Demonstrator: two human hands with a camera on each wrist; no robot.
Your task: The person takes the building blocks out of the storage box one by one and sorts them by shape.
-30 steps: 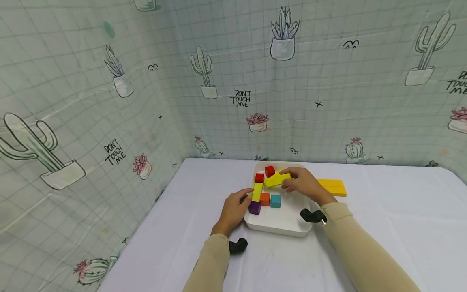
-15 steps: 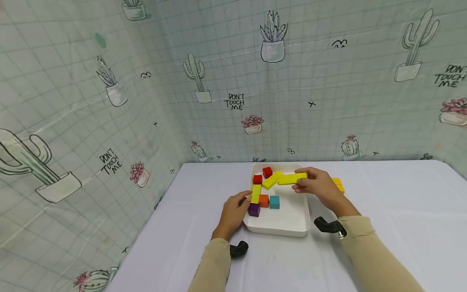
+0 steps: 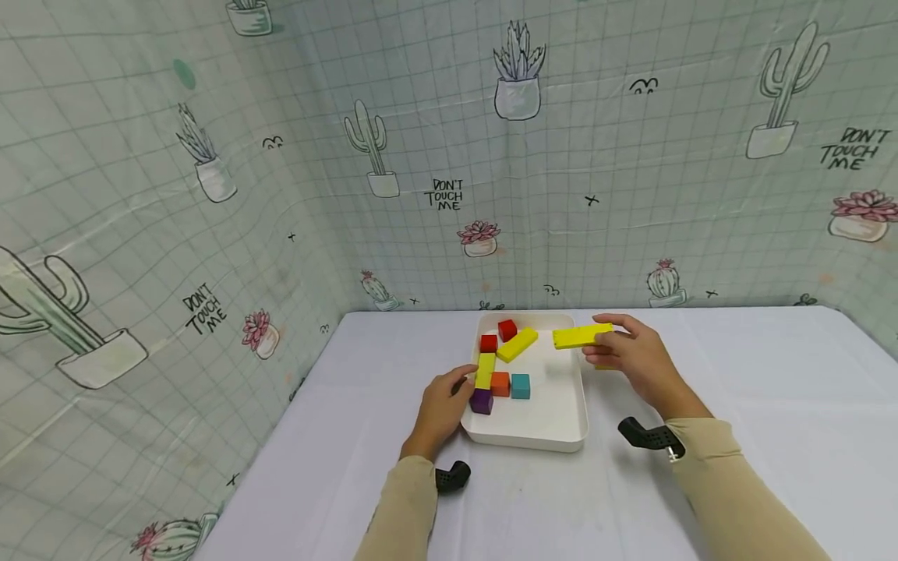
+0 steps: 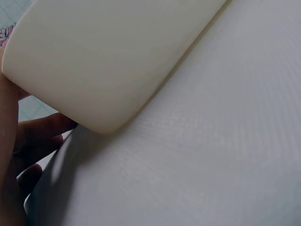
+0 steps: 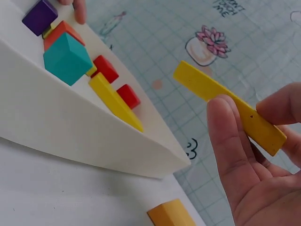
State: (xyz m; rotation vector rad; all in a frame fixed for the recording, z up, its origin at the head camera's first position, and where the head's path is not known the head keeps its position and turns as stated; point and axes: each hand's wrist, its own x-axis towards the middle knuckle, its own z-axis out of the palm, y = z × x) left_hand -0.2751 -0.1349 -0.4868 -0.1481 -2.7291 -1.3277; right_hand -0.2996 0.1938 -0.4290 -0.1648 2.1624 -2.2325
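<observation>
Tabletop [image 3: 337,436]: white, carrying the tray [image 3: 543,421].
Tray: holds coloured blocks, grouped toward its left and far side.
Right hand [image 3: 641,362]: fingers pinch the raised yellow block [image 3: 578,336]; apparently a carrying step.
Left hand [image 3: 442,401]: fingers bent at the left rim; cannot tell whether they grip.
Raised yellow block: up by the tray's right rim, direction unclear; next move probably calls for a steady pinch, rim clearance and gentle lowering.

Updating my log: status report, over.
Right hand pinching one yellow bar, lifted clear of tray. Left hand at tray's left rim. Nothing visible blocking.
</observation>
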